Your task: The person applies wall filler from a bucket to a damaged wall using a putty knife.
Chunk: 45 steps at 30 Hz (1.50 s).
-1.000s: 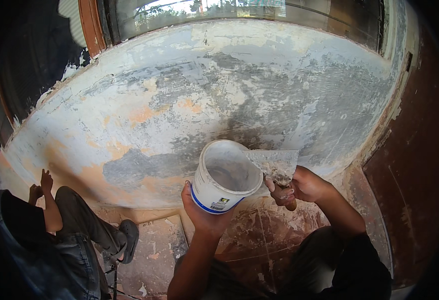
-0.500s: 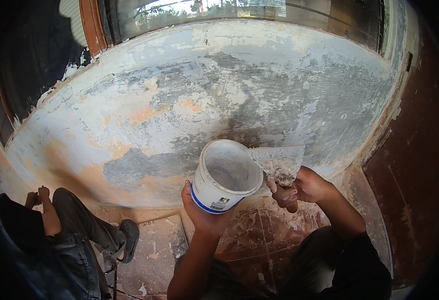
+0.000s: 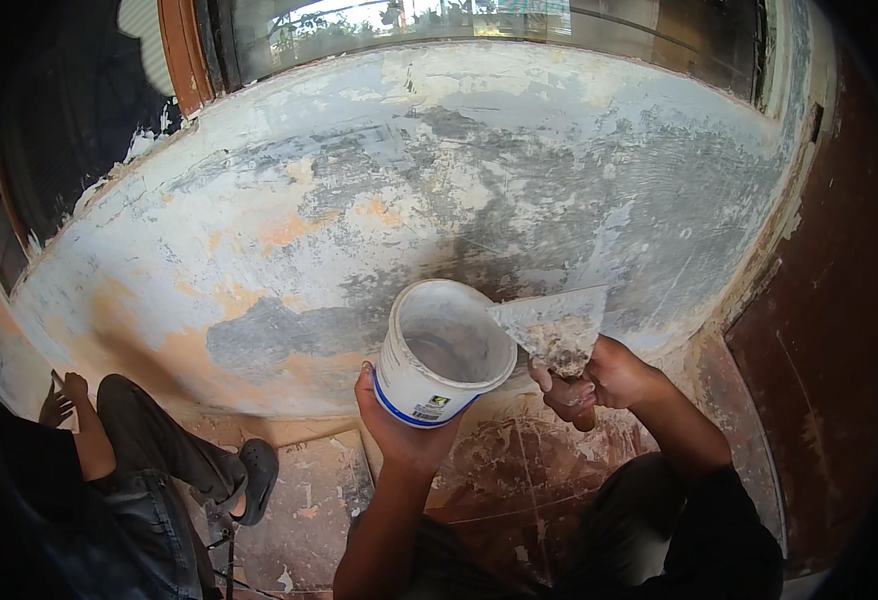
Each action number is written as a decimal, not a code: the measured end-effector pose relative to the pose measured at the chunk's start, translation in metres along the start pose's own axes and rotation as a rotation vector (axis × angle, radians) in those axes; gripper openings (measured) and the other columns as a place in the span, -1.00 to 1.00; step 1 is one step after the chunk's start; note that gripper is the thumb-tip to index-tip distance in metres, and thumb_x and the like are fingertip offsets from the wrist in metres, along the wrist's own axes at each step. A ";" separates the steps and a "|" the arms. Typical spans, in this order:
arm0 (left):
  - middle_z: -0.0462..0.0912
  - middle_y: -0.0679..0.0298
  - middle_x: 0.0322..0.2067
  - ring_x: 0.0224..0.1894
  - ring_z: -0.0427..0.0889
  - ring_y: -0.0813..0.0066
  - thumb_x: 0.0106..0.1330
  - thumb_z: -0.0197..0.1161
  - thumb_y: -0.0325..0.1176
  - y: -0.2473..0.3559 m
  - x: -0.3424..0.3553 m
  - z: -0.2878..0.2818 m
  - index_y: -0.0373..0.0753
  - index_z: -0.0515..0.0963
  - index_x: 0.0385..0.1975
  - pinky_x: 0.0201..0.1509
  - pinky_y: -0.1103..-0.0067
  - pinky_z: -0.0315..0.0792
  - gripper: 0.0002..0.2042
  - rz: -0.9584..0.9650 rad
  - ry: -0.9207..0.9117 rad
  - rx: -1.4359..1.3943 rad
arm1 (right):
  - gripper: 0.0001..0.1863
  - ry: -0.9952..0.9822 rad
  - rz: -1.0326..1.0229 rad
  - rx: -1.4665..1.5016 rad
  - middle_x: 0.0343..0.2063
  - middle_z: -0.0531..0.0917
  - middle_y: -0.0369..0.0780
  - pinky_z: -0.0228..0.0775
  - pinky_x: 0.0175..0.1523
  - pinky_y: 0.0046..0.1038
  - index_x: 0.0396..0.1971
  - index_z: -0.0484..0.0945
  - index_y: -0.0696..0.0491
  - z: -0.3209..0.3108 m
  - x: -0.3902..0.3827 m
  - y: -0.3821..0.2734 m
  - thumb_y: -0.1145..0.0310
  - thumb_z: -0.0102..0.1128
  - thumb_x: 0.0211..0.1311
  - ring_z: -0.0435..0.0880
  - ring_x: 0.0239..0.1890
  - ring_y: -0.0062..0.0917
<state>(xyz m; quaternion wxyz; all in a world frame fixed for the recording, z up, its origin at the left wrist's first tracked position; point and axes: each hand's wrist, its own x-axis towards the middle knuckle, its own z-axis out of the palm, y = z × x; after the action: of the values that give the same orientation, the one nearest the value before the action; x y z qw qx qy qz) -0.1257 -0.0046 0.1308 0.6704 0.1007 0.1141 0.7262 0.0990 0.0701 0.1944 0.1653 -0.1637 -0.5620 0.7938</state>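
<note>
My left hand (image 3: 409, 430) is wrapped round the lower side of a white plastic bucket (image 3: 424, 375) with a blue band, held tilted so its inside shows. Greyish residue coats the inner wall. In my right hand (image 3: 599, 385) I grip the handle of a wide putty knife (image 3: 559, 325), its broad blade smeared with whitish and dark filler. One corner of the blade is at the bucket's right rim; whether it touches I cannot tell. Beyond both hands stands a patchy wall (image 3: 499, 190) of white, grey and orange areas.
A person in dark clothes sits at the left, their hands (image 3: 67, 395) near the wall and a dark clog (image 3: 257, 480) on the floor. A window (image 3: 439, 35) runs above the wall. At the right is a brown panel (image 3: 809, 400). The floor (image 3: 309, 500) is spattered with residue.
The bucket in my left hand has shifted slightly left. The putty knife has tipped a little and stays near the rim. The seated person's hands have moved apart.
</note>
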 end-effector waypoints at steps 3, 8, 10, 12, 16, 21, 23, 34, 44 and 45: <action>0.29 0.11 0.29 0.31 0.30 -0.02 0.35 -0.32 0.23 0.002 0.000 0.001 -0.04 0.23 0.33 0.27 -0.05 0.21 -0.34 0.000 0.006 -0.018 | -0.42 0.082 -0.050 0.006 -0.81 0.19 -0.39 -0.04 -0.62 -0.55 -0.34 0.49 0.09 0.004 0.000 0.001 -0.16 -0.25 0.41 0.08 -0.78 -0.68; 0.30 0.11 0.28 0.31 0.29 -0.01 0.34 -0.31 0.24 0.001 0.001 -0.002 -0.04 0.24 0.32 0.28 -0.05 0.21 -0.33 0.007 0.008 -0.002 | -0.45 0.017 -0.002 0.025 -0.79 0.20 -0.40 0.01 -0.60 -0.56 -0.33 0.48 0.07 0.000 0.011 0.016 -0.14 -0.26 0.44 0.10 -0.76 -0.69; 0.30 0.12 0.27 0.31 0.29 0.00 0.33 -0.30 0.25 0.001 0.000 -0.002 -0.04 0.25 0.32 0.27 -0.04 0.21 -0.32 0.021 0.019 0.005 | -0.46 0.005 0.025 -0.009 -0.78 0.19 -0.42 0.08 -0.58 -0.56 -0.33 0.47 0.04 0.000 0.014 0.025 -0.13 -0.30 0.48 0.14 -0.74 -0.69; 0.32 0.12 0.27 0.31 0.29 0.01 0.32 -0.28 0.27 0.002 0.002 -0.005 -0.05 0.26 0.31 0.27 -0.04 0.21 -0.31 0.020 0.029 0.001 | -0.50 0.032 0.027 0.023 -0.79 0.19 -0.41 0.04 -0.60 -0.55 -0.36 0.46 0.06 0.004 0.016 0.025 -0.08 -0.23 0.46 0.12 -0.76 -0.69; 0.32 0.13 0.26 0.30 0.30 0.02 0.31 -0.28 0.26 0.003 0.005 -0.011 -0.05 0.27 0.30 0.26 -0.04 0.21 -0.32 0.027 0.027 0.020 | -0.53 0.048 0.027 0.077 -0.81 0.19 -0.41 -0.01 -0.62 -0.54 -0.39 0.45 0.09 0.002 0.022 0.029 -0.03 -0.19 0.43 0.11 -0.79 -0.69; 0.36 0.13 0.22 0.28 0.34 0.03 0.33 -0.28 0.23 0.000 0.006 -0.003 -0.07 0.29 0.29 0.26 -0.01 0.25 -0.34 0.022 0.008 -0.024 | -0.54 0.051 -0.021 0.056 -0.81 0.17 -0.41 0.04 -0.60 -0.54 -0.38 0.46 0.07 0.002 0.016 0.023 -0.01 -0.20 0.45 0.14 -0.77 -0.67; 0.37 0.13 0.22 0.27 0.34 0.03 0.34 -0.28 0.22 -0.001 0.012 -0.001 -0.08 0.29 0.28 0.26 0.01 0.27 -0.35 0.011 0.009 -0.009 | -0.56 0.027 -0.047 0.059 -0.80 0.17 -0.41 0.08 -0.58 -0.55 -0.36 0.47 0.07 -0.002 0.016 0.022 0.00 -0.21 0.46 0.16 -0.74 -0.66; 0.34 0.10 0.25 0.30 0.32 0.01 0.35 -0.31 0.21 -0.004 0.018 -0.009 -0.09 0.26 0.31 0.30 0.00 0.24 -0.33 0.013 0.031 0.029 | -0.54 0.062 -0.117 0.192 -0.80 0.16 -0.39 -0.01 -0.64 -0.53 -0.45 0.43 0.05 -0.004 0.012 0.036 -0.01 -0.24 0.44 0.12 -0.78 -0.64; 0.32 0.11 0.27 0.30 0.31 -0.03 0.29 -0.27 0.28 -0.001 0.019 -0.016 -0.05 0.26 0.32 0.30 -0.02 0.20 -0.29 0.059 0.069 0.022 | -0.47 0.118 -0.247 0.333 -0.82 0.20 -0.37 -0.05 -0.68 -0.54 -0.45 0.44 0.07 0.001 -0.003 0.016 -0.11 -0.28 0.34 0.13 -0.80 -0.65; 0.32 0.11 0.27 0.29 0.31 -0.03 0.29 -0.26 0.28 -0.002 0.019 -0.012 -0.04 0.26 0.32 0.28 -0.02 0.21 -0.30 0.051 0.071 0.027 | -0.40 0.123 -0.247 0.351 -0.83 0.18 -0.40 -0.05 -0.65 -0.52 -0.38 0.45 0.04 0.001 -0.007 0.015 -0.22 -0.35 0.26 0.13 -0.77 -0.65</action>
<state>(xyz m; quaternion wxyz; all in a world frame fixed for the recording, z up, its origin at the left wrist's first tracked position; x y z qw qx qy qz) -0.1289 0.0138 0.1188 0.6459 0.0870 0.1449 0.7445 0.1033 0.0618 0.1805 0.3212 -0.1103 -0.4200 0.8416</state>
